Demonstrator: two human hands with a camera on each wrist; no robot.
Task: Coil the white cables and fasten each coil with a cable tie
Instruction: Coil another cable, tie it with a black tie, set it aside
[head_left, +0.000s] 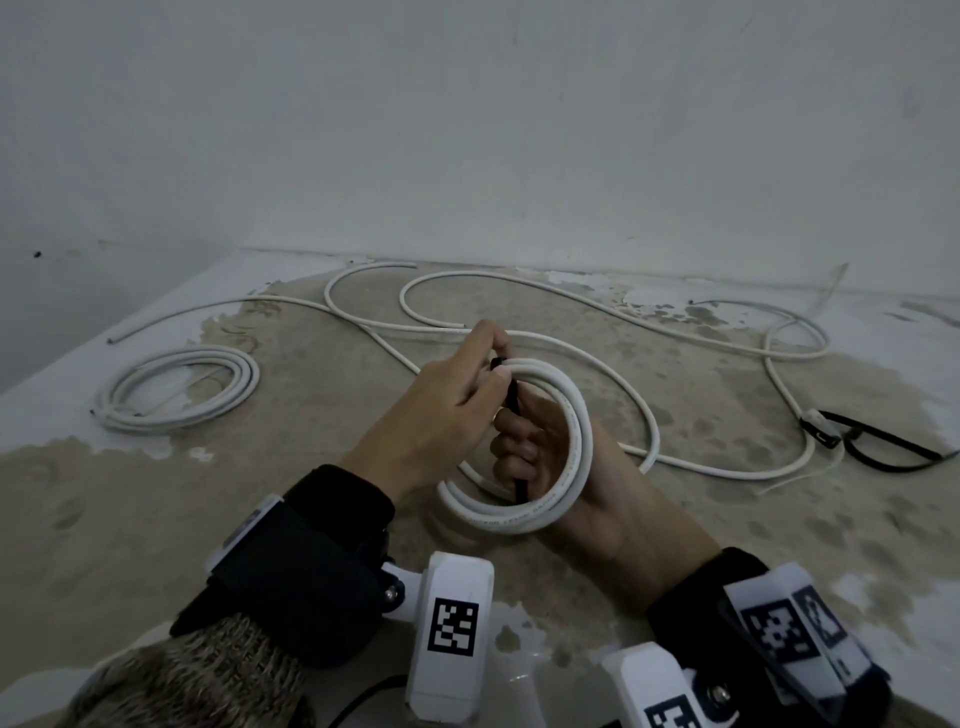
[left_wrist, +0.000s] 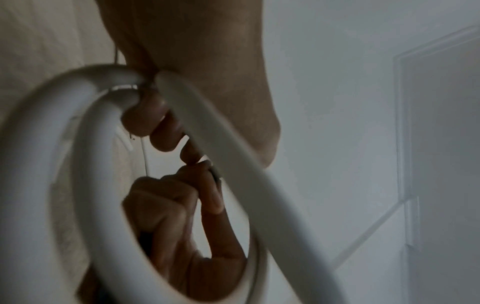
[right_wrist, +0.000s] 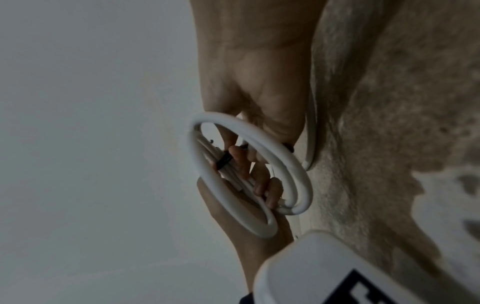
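A small coil of white cable (head_left: 577, 441) is held upright over the table's middle. My right hand (head_left: 514, 449) comes from the lower right, its fingers curled through the ring and round the coil's right side. A black cable tie (head_left: 515, 401) runs down inside the ring past those fingers. My left hand (head_left: 493, 366) pinches the tie's upper end at the top of the coil. In the right wrist view the black tie (right_wrist: 223, 161) crosses the coil's strands (right_wrist: 293, 176). The left wrist view shows the coil (left_wrist: 39, 164) up close, with the right hand (left_wrist: 166, 207) seen through it.
A second white coil (head_left: 179, 389) lies at the left of the worn table (head_left: 156, 519). Loose white cables (head_left: 623, 318) loop across the far half. Spare black cable ties (head_left: 883, 449) lie at the right. A wall stands close behind.
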